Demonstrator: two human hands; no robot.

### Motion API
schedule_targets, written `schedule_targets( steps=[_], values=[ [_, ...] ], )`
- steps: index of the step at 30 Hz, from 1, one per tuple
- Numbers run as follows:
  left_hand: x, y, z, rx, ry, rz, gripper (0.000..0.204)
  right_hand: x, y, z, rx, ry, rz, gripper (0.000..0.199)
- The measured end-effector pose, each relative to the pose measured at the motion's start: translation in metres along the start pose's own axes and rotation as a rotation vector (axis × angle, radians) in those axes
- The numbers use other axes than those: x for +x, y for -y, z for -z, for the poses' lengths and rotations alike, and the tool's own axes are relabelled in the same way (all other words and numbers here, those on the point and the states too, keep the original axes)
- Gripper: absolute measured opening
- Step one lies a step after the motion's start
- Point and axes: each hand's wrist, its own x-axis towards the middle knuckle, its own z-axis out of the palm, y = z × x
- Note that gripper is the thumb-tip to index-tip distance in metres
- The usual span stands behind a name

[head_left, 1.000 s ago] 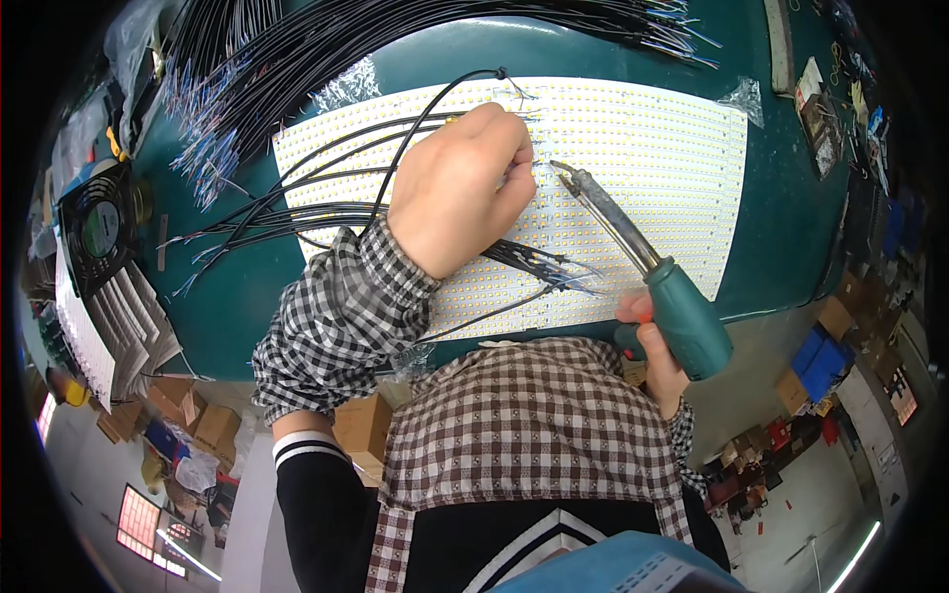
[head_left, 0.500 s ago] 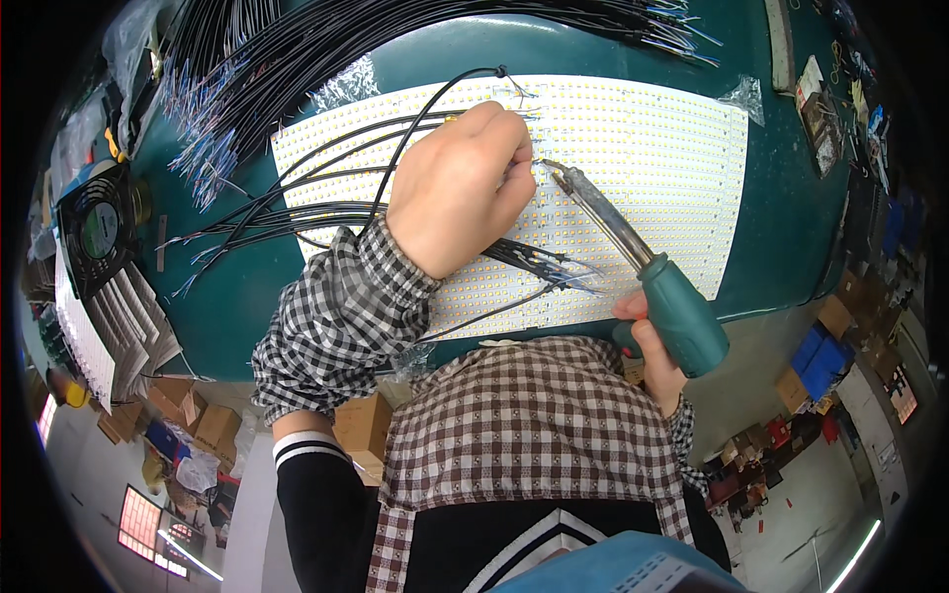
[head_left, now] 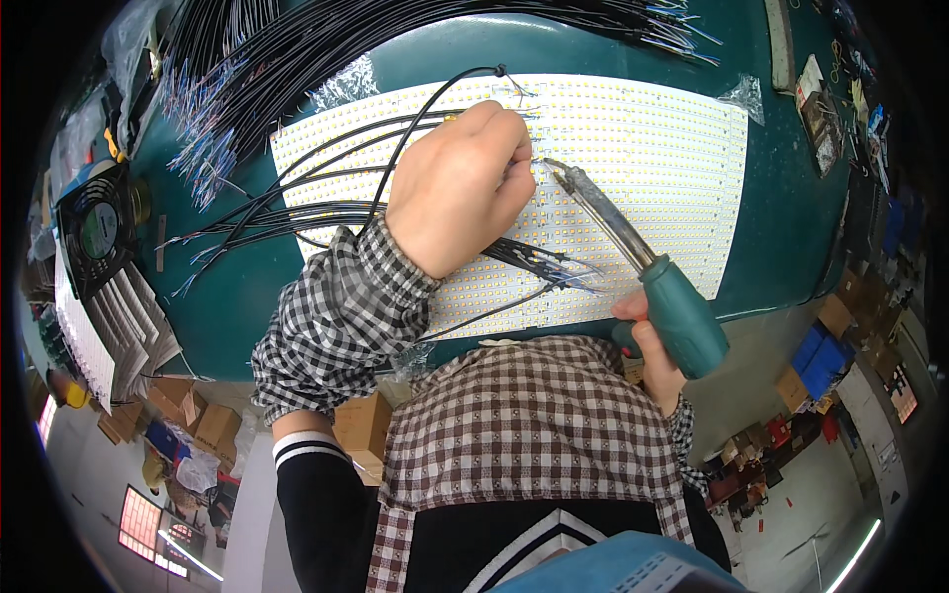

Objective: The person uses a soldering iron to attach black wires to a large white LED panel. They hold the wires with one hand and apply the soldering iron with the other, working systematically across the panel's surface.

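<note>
Desk (head_left: 791, 198): green top, carrying the work across the upper half of the view.

Panel (head_left: 643, 148): a broad white sheet of LED strips is lying flat at the desk's centre, covering most of it from 10 o'clock round to 3 o'clock.

Wires (head_left: 297, 59): a large bundle of black leads with stripped ends is fanning over the desk at 11 to 12 o'clock. A smaller group is running from 9 o'clock onto the panel and passing under the left hand (head_left: 455, 193).

Fan (head_left: 99, 232): a black square unit is sitting at the desk's 9 o'clock edge.

Left hand: it is resting knuckles-up on the panel near centre, fingers curled shut and pinching a thin lead (head_left: 465, 84) against the strip at the fingertips. The lead is looping up toward 12 o'clock.

Iron (head_left: 633, 252): the right hand (head_left: 647, 351) is gripping the green handle at 4 o'clock, fingers closed round it. The shaft is slanting up toward 11 o'clock.

Change noted: over the last second the iron's tip has been creeping inward toward the left fingertips, and is now sitting just beside them at the pinched lead. The left hand has not shifted. Judgement: the joint at that point is being made, or is about to be.
</note>
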Motion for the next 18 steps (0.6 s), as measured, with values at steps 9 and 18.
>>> schedule_targets(
  steps=[9, 18],
  values=[
    [0.0001, 0.0005, -0.0002, -0.006, 0.005, 0.002, 0.011, 0.0017, 0.0136, -0.0105, 0.181, -0.087, -0.045, 0.032],
    [0.0005, -0.0006, 0.0009, 0.005, 0.007, -0.001, 0.01, 0.0016, 0.0143, -0.0108, 0.162, -0.099, -0.028, 0.031]
  ],
)
